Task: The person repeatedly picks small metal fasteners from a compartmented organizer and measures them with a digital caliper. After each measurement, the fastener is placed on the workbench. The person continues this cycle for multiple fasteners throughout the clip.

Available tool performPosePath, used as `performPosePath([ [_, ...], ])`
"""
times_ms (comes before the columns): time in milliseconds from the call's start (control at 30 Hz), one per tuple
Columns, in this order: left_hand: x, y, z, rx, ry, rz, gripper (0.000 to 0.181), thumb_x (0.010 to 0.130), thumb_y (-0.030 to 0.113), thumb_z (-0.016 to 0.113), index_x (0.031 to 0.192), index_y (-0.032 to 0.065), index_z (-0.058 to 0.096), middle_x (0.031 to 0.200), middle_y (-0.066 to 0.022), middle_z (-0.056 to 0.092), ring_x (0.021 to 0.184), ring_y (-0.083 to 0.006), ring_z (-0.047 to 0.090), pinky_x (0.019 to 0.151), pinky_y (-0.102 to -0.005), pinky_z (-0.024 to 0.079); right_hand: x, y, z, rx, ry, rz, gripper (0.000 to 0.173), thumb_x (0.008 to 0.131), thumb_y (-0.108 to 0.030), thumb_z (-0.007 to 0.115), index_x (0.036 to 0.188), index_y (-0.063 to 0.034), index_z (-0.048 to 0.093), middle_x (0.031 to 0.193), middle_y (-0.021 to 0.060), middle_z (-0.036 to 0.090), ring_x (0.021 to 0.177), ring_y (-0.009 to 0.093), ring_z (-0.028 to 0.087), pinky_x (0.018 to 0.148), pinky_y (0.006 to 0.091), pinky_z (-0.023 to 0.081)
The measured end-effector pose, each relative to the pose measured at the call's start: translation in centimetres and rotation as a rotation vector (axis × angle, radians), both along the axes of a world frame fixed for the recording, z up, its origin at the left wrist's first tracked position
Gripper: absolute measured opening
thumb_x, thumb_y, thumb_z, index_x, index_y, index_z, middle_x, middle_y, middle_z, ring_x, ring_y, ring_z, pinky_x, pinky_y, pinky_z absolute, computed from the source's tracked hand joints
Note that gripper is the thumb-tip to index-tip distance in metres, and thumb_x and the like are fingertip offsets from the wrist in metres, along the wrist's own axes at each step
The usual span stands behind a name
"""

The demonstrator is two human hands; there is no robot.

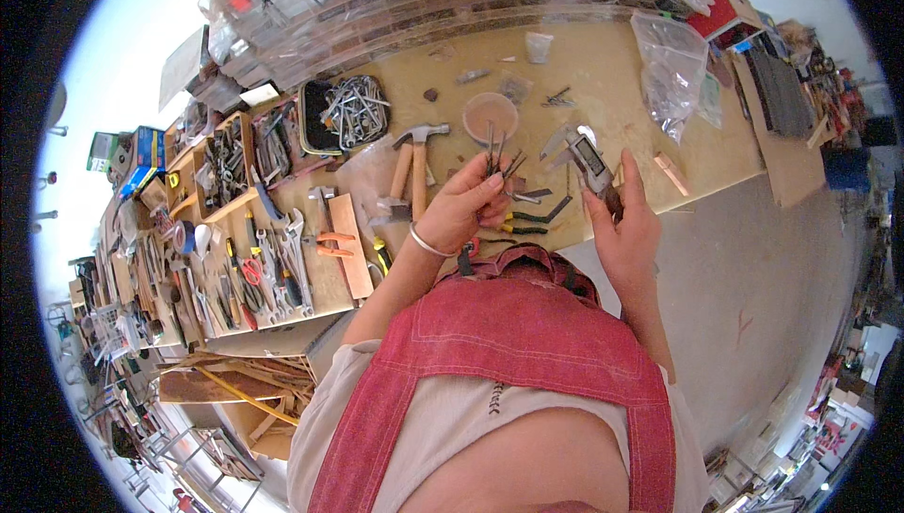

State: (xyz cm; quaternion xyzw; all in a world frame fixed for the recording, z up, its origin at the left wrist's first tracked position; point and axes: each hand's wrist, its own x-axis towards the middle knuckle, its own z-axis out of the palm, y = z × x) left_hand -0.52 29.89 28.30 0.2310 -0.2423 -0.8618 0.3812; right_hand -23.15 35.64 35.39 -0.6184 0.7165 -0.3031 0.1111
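My left hand [474,201] is closed around several thin dark metal pieces [498,153], perhaps drill bits, which stick out above and to the right of the fingers. In my right hand [623,213] is a digital caliper [590,160], its jaws spread and pointing up and left, with nothing visible between them. A round shallow dish [490,118] lies just beyond my left hand. Pliers with yellow and black handles [530,220] rest on the workbench between my hands. A few more small metal pieces [559,98] lie farther back.
To the left are a claw hammer [421,160], a black case of metal parts [304,121], wrenches [295,259], orange-handled pliers [333,245] and a wooden tray [244,202]. A clear plastic bag [667,68] and a small wood block [671,173] lie to the right, near the bench edge.
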Motion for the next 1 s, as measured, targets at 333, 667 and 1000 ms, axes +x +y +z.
performPosePath([
  [333,-0.8,0.7,0.8,-0.221,-0.217,-0.051,0.02,0.105,0.023,0.05,0.119,0.0106,0.045,0.087,0.0046,0.044,0.069,-0.0044,0.036,0.058,-0.0196,0.032,0.3,0.6,1.1,0.163,-0.089,-0.026,0.072,0.089,-0.031,0.071,0.148,-0.0064,0.037,0.087,0.0227,0.067,0.076,0.041,0.067,0.065,0.0468,0.05],
  [667,-0.6,1.1,0.3,-0.15,-0.087,-0.088,0.022,0.101,0.022,0.057,0.118,0.0111,0.048,0.09,0.002,0.048,0.072,-0.0089,0.042,0.061,-0.0237,0.038,0.4,1.0,0.8,0.095,-0.148,-0.014,0.072,0.087,-0.029,0.074,0.145,-0.0022,0.041,0.075,0.0175,0.065,0.066,0.034,0.065,0.062,0.0426,0.05],
  [1000,-0.5,1.2,1.0,-0.075,0.047,-0.072,0.019,0.102,0.024,0.055,0.112,0.0107,0.045,0.084,0.0025,0.04,0.067,-0.007,0.035,0.056,-0.0217,0.029,0.4,1.3,1.3,0.118,-0.13,0.015,0.073,0.086,-0.031,0.076,0.144,-0.0022,0.042,0.072,0.0141,0.062,0.062,0.031,0.062,0.059,0.0417,0.048],
])
